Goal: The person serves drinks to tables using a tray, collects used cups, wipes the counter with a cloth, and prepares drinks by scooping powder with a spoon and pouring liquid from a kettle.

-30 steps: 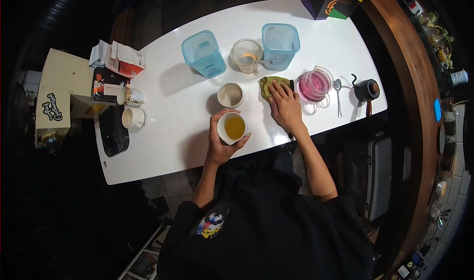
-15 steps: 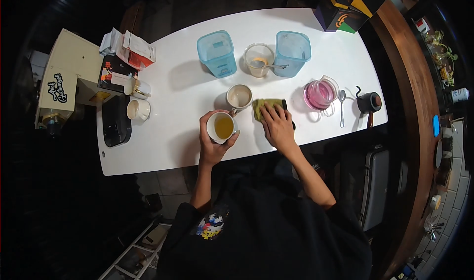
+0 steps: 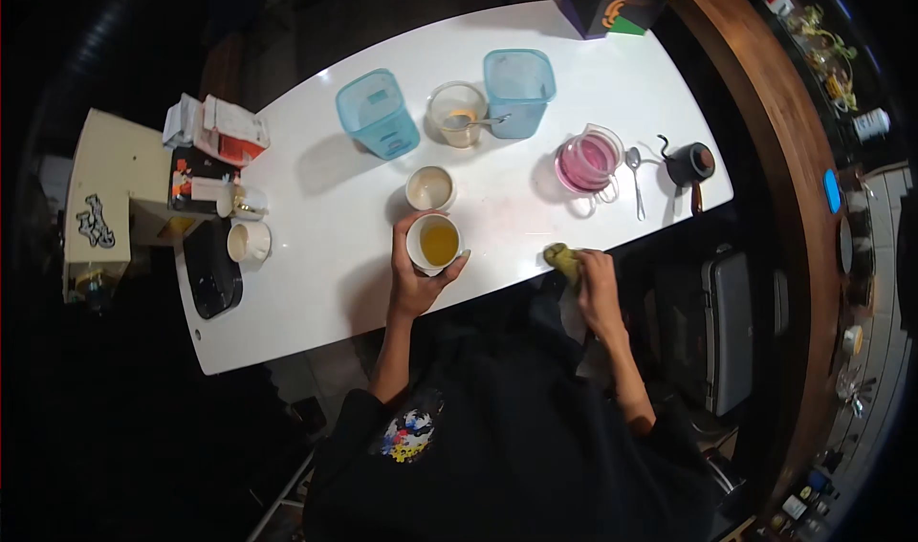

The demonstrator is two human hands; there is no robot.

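My left hand (image 3: 418,286) is wrapped round a white cup (image 3: 413,255) with yellow-green liquid (image 3: 439,244) in it, above the table's near side. Just beyond that cup stands a second pale cup (image 3: 429,188), its inside showing a little residue. My right hand (image 3: 600,292) is closed on a bunched olive-green cloth (image 3: 563,260) at the table's front edge. To the right on the table is a glass jug (image 3: 590,160) of pink liquid, with a spoon (image 3: 638,184) beside it.
Two blue plastic containers (image 3: 375,112) and a clear tub (image 3: 457,112) with a spoon stand at the back. A small black kettle (image 3: 688,164) sits at the right end. On the left are cups (image 3: 249,242), a black tray (image 3: 212,270), packets (image 3: 229,126) and a beige machine (image 3: 110,203).
My right hand has drawn the cloth from beside the second cup back to the table's front edge, bunching it up. My left hand still holds the cup. The whole view has shifted and turned slightly.
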